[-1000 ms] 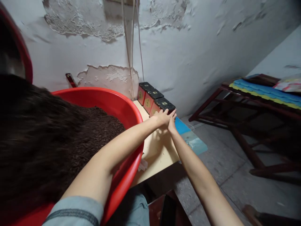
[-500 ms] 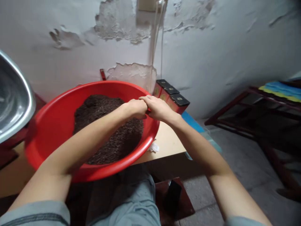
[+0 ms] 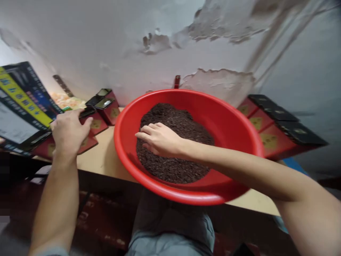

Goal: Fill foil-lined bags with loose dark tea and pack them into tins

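Observation:
A large red plastic basin (image 3: pixel 234 124) holds a heap of dark loose bits (image 3: pixel 176 167) that look like dried tea leaves. Over the heap is my right hand (image 3: pixel 162 140), palm down, its fingers loosely bent and slightly apart, with nothing visible in it. To the left of the basin, my left hand (image 3: pixel 69 131) reaches over red boxes (image 3: pixel 98 122), thumb spread from the fingers. Its fingertips are near a box's dark top edge; whether they touch is unclear. Behind it stand other red boxes (image 3: pixel 113 112) with their dark lids open.
At the right of the basin, several red boxes with black lids (image 3: pixel 279 138) stand in a row. A large dark printed carton (image 3: pixel 26 103) leans at far left. The basin rests on a pale tabletop (image 3: pixel 93 156) against a peeling wall (image 3: pixel 119 39).
My hands were together at the basin's right rim. Now they are apart: the left has gone to the left boxes, the right over the heap. The view turned left; the metal bowl is out of view.

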A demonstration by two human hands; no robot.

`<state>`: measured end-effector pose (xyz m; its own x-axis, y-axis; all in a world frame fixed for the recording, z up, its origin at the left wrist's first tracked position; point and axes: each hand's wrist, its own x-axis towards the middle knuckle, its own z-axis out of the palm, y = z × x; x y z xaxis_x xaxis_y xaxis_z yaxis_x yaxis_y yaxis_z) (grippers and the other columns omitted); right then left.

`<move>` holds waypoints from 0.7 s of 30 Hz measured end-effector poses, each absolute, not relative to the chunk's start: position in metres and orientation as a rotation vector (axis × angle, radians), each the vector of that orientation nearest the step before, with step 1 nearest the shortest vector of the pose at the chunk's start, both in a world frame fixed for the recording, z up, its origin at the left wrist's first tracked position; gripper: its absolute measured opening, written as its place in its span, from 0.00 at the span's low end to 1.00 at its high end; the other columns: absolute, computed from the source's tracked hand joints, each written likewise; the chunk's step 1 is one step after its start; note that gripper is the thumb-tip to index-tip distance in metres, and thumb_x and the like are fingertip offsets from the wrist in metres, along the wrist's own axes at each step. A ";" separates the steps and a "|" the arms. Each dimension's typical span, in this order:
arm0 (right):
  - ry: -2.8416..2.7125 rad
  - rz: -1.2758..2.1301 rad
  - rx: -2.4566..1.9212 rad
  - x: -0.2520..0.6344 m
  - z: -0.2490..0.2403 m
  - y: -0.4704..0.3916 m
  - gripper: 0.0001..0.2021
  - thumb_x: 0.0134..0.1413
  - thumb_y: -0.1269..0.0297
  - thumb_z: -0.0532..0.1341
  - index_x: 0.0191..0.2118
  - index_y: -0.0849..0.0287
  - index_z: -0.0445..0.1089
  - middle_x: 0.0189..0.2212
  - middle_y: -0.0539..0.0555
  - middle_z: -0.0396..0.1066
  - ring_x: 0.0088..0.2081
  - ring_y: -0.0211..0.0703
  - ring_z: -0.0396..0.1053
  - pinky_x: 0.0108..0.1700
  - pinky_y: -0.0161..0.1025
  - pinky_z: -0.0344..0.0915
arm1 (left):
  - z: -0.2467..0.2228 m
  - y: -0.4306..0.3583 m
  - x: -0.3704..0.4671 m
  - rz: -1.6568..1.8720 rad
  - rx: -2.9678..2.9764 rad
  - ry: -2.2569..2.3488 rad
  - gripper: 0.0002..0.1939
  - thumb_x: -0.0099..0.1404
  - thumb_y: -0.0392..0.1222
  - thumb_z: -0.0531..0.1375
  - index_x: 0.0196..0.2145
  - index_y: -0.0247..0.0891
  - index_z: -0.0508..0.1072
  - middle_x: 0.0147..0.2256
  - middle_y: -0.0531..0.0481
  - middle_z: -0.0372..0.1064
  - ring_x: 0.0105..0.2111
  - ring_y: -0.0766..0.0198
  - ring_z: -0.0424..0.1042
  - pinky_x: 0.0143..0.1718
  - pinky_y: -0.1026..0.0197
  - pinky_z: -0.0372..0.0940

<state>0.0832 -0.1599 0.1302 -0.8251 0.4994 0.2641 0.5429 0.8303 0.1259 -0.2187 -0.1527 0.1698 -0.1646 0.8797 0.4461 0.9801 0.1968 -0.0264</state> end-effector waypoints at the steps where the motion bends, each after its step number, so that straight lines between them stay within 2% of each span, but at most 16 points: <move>1: -2.807 -0.290 -0.724 0.067 0.131 -0.156 0.17 0.73 0.65 0.57 0.62 0.61 0.69 0.55 0.62 0.74 0.51 0.53 0.72 0.48 0.48 0.64 | 0.163 -0.151 -0.244 -0.329 -1.605 -2.225 0.33 0.73 0.55 0.49 0.61 0.25 0.72 0.56 0.23 0.74 0.55 0.34 0.73 0.54 0.32 0.69; 3: -2.823 -0.287 -0.593 0.035 0.131 -0.147 0.16 0.74 0.66 0.55 0.60 0.62 0.70 0.52 0.62 0.74 0.48 0.51 0.71 0.46 0.48 0.62 | 0.143 -0.147 -0.287 -0.207 -1.572 -2.329 0.34 0.73 0.56 0.49 0.59 0.22 0.71 0.58 0.20 0.71 0.57 0.32 0.71 0.55 0.25 0.66; 6: -2.831 -0.263 -0.434 -0.003 0.123 -0.136 0.14 0.75 0.68 0.52 0.56 0.62 0.72 0.47 0.61 0.75 0.44 0.49 0.69 0.45 0.47 0.59 | 0.098 -0.140 -0.333 -0.131 -1.835 -2.242 0.24 0.75 0.51 0.50 0.56 0.32 0.74 0.63 0.26 0.69 0.66 0.32 0.62 0.60 0.15 0.55; 8: -2.841 -0.246 -0.332 -0.018 0.113 -0.131 0.14 0.75 0.68 0.51 0.55 0.63 0.72 0.46 0.60 0.75 0.44 0.48 0.68 0.45 0.46 0.58 | 0.070 -0.133 -0.350 -0.188 -1.872 -2.202 0.18 0.73 0.43 0.53 0.52 0.35 0.77 0.66 0.28 0.67 0.68 0.35 0.61 0.65 0.15 0.45; 10: -2.851 -0.235 -0.258 -0.026 0.102 -0.125 0.14 0.75 0.67 0.51 0.53 0.63 0.73 0.44 0.60 0.76 0.44 0.48 0.68 0.45 0.46 0.58 | 0.053 -0.125 -0.360 -0.268 -1.844 -2.168 0.17 0.72 0.38 0.53 0.52 0.35 0.78 0.64 0.29 0.69 0.65 0.37 0.65 0.69 0.19 0.41; 11: -2.850 -0.233 -0.229 -0.027 0.096 -0.122 0.14 0.75 0.67 0.51 0.52 0.63 0.74 0.43 0.59 0.76 0.43 0.48 0.68 0.45 0.46 0.57 | 0.049 -0.120 -0.362 -0.292 -1.830 -2.152 0.18 0.72 0.37 0.53 0.51 0.34 0.79 0.62 0.29 0.71 0.63 0.39 0.68 0.70 0.23 0.43; 13: -2.824 -0.244 -0.178 -0.025 0.089 -0.117 0.14 0.74 0.67 0.52 0.51 0.63 0.74 0.42 0.59 0.76 0.41 0.48 0.68 0.44 0.46 0.57 | 0.049 -0.113 -0.366 -0.296 -1.812 -2.151 0.19 0.71 0.34 0.50 0.48 0.33 0.80 0.54 0.31 0.76 0.57 0.42 0.72 0.69 0.33 0.53; 16: -2.731 -0.268 -0.125 -0.012 0.090 -0.110 0.13 0.74 0.68 0.53 0.52 0.63 0.74 0.41 0.59 0.77 0.41 0.47 0.69 0.46 0.46 0.59 | 0.060 -0.108 -0.370 -0.242 -1.841 -2.192 0.18 0.68 0.32 0.49 0.40 0.35 0.80 0.48 0.35 0.78 0.53 0.46 0.73 0.57 0.47 0.67; 19: -2.613 -0.277 -0.184 0.015 0.103 -0.104 0.13 0.74 0.67 0.54 0.54 0.61 0.74 0.45 0.60 0.78 0.44 0.46 0.71 0.49 0.46 0.63 | 0.068 -0.111 -0.371 -0.192 -1.913 -2.169 0.17 0.67 0.34 0.49 0.35 0.38 0.78 0.47 0.39 0.79 0.52 0.49 0.75 0.47 0.53 0.70; 21: -2.538 -0.289 -0.289 0.041 0.114 -0.100 0.12 0.73 0.66 0.56 0.54 0.59 0.74 0.46 0.59 0.79 0.45 0.46 0.72 0.49 0.46 0.65 | 0.071 -0.117 -0.366 -0.199 -1.937 -2.103 0.16 0.66 0.36 0.49 0.33 0.40 0.76 0.45 0.41 0.80 0.50 0.49 0.76 0.45 0.53 0.70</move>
<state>0.0409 -0.0998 0.1142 -0.8183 0.1437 0.5565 0.2650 0.9535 0.1434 -0.3659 -0.1172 0.0714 -0.0661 0.9541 0.2920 0.9920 0.0944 -0.0839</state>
